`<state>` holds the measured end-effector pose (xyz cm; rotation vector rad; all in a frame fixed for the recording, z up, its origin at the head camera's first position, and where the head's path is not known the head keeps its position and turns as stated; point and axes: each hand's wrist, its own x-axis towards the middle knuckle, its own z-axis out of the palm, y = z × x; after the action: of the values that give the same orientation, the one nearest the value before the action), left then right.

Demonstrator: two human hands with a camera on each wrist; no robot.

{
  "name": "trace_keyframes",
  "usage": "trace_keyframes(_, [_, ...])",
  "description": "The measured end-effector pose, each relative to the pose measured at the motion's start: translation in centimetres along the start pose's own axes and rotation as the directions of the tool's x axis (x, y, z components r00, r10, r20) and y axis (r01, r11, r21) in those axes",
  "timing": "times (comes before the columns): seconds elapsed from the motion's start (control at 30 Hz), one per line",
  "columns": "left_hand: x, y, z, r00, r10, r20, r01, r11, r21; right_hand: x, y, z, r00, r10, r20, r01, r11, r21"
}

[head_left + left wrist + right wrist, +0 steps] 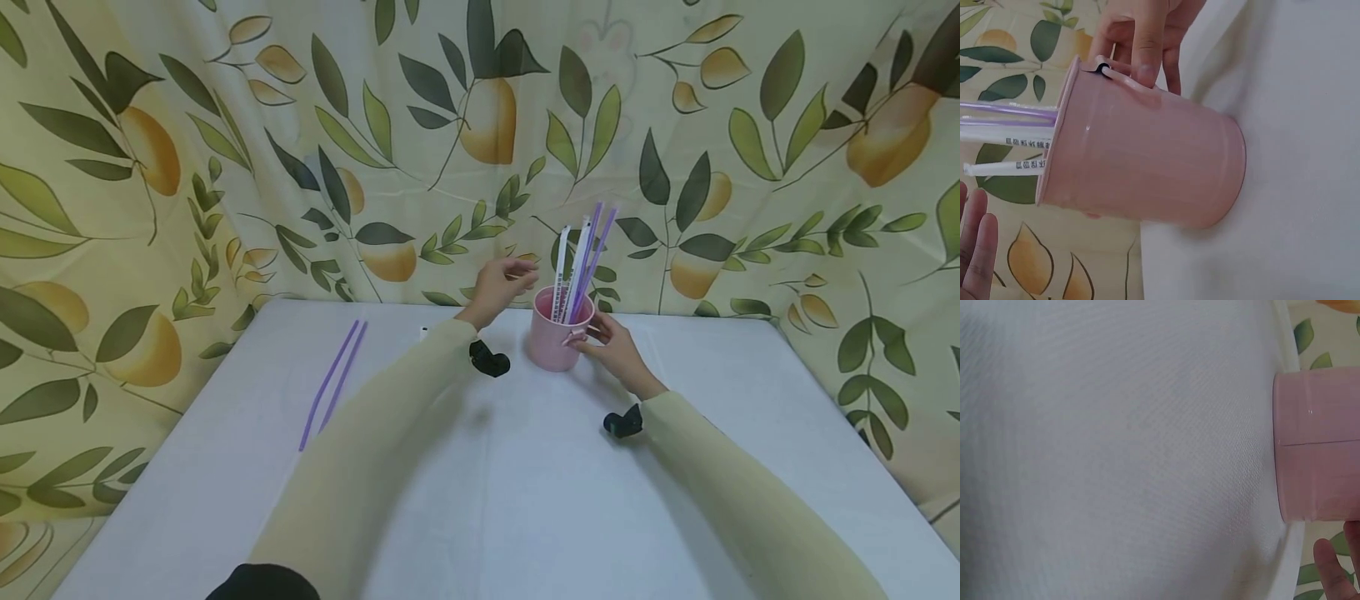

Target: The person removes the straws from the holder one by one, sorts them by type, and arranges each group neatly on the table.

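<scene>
A pink metal pail (553,348) stands upright near the back of the table. Purple straws (600,250) and white paper-wrapped straws (560,271) with dark print stick out of its top. My right hand (618,354) grips the pail's right side, thumb on the pink side handle (1129,81) in the left wrist view and fingers partly hidden behind. My left hand (501,287) hovers left of the pail's rim, holding nothing, its fingers loosely extended and apart from the straws. In the right wrist view only the pail's lower part and some fingertips (1332,569) show.
Two purple straws (330,379) lie side by side on the left of the white-covered table (525,500). A small dark-and-white bit (424,330) shows beside the left sleeve. Behind the table hangs a curtain (420,192) with a fruit-and-leaf print. Black devices (491,360) sit at both wrists.
</scene>
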<state>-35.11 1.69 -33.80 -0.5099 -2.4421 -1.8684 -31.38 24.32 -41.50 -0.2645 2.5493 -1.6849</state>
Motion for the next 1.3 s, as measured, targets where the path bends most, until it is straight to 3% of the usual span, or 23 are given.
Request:
trace_keyframes(0.2, [0.6, -0.2, 0.9, 1.0, 0.013, -0.001, -0.013, 1.0, 0.015, -0.6, -1.1, 0.0, 1.0, 0.009, 0.005, -0.009, 1.0, 0.006])
trace_keyframes(0.43, [1.1, -0.1, 1.8, 0.999, 0.049, 0.004, -0.049, 0.999, 0.015, 0.0, 0.6, -0.2, 1.0, -0.003, -0.013, 0.003, 1.0, -0.014])
trace_keyframes(0.57, [1.5, 0.0, 2.3, 0.999, 0.042, 0.004, -0.043, 0.997, 0.063, 0.2, 1.0, -0.1, 1.0, -0.018, -0.021, 0.018, 1.0, -0.021])
trace_keyframes(0.8, [2.5, 0.0, 2.9, 0.999, 0.009, -0.038, -0.006, 0.996, 0.089, -1.1, -2.0, 0.1, 1.0, 0.01, -0.006, -0.011, 1.0, -0.008])
trace_keyframes(1.1, [4.0, -1.0, 3.3, 0.996, -0.051, -0.076, 0.056, 0.996, 0.063, -1.1, -2.0, 0.3, 1.0, 0.028, -0.006, -0.028, 1.0, -0.009])
trace_keyframes(1.3, [4.2, -0.8, 3.8, 0.991, -0.114, -0.065, 0.117, 0.992, 0.052, -0.3, -0.7, 0.0, 0.999, 0.03, -0.015, -0.03, 1.0, -0.007])
